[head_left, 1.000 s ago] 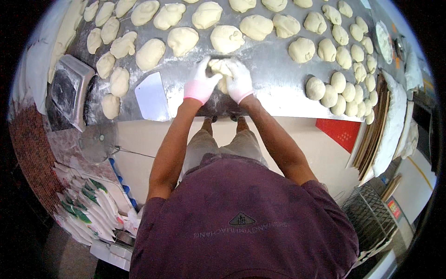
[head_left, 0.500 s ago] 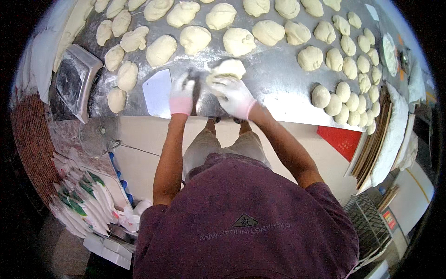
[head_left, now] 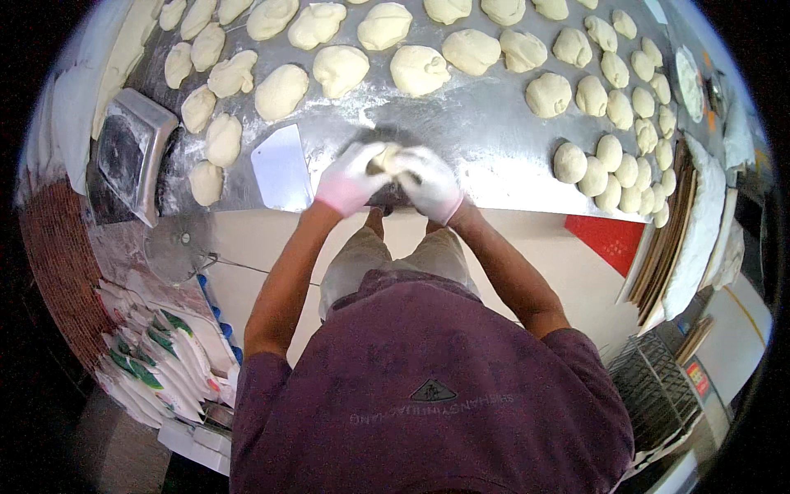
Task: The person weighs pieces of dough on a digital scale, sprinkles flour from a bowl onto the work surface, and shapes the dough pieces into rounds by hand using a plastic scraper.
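Between my two gloved hands a lump of pale dough (head_left: 388, 158) is gripped near the table's front edge, mostly covered by the fingers. My left hand (head_left: 352, 177), in a white glove with a pink cuff, closes on the lump's left side. From the right, my right hand (head_left: 428, 183) in a matching glove closes on it too. A flat white dough scraper (head_left: 281, 169) lies just left of my left hand. Beyond the hands, larger lumps of dough (head_left: 420, 70) rest in rows on the floured metal table (head_left: 485, 123).
A metal scale (head_left: 136, 156) stands at the table's left end. Smooth round dough balls (head_left: 593, 177) cluster near the right front edge. Stacked boards (head_left: 662, 239) and a white cloth (head_left: 698, 230) are beyond them. Packed bags (head_left: 156, 362) and a fan (head_left: 177, 247) sit lower left.
My left hand has moved right onto the dough; before, it was apart beside the scraper. The dough has come nearer to me and is now mostly hidden between both hands.
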Tool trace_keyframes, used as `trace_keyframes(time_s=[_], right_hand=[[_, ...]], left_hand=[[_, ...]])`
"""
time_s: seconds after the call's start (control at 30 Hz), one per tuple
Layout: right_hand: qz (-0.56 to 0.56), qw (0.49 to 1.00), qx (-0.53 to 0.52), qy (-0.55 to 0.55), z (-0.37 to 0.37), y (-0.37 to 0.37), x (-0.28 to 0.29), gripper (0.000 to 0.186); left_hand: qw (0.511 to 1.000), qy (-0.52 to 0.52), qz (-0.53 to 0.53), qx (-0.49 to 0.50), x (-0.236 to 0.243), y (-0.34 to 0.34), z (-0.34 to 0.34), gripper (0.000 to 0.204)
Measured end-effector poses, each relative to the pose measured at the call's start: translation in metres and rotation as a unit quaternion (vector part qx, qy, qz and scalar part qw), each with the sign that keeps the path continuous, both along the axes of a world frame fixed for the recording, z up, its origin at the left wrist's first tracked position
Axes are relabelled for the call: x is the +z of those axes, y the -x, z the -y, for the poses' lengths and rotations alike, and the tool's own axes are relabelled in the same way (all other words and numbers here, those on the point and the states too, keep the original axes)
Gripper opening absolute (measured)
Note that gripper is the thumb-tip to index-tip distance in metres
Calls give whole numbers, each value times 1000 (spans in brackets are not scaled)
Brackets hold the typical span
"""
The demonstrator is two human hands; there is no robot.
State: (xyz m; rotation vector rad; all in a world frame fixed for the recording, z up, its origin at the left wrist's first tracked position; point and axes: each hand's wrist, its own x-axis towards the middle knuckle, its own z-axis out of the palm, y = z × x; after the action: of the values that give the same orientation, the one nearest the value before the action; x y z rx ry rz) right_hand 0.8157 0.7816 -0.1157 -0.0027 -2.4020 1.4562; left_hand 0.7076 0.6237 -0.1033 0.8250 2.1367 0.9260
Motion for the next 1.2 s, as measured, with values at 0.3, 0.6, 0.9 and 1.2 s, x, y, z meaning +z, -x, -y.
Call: trace_keyframes(time_s=[0.3, 0.6, 0.9, 1.2], right_hand=[[75, 997, 9, -7, -4, 15, -27, 22], [158, 968, -78, -180, -24, -3, -38, 59], [155, 988, -14, -13, -12, 11, -14, 69], [99, 959, -115, -241, -19, 41, -58, 61]], left_hand=[[991, 59, 15, 115, -5, -2, -11, 55], [995, 2, -95, -11, 7, -22, -12, 30], [988, -90, -111, 56, -54, 9, -24, 23], [986, 93, -2, 135, -21, 11, -63, 21]])
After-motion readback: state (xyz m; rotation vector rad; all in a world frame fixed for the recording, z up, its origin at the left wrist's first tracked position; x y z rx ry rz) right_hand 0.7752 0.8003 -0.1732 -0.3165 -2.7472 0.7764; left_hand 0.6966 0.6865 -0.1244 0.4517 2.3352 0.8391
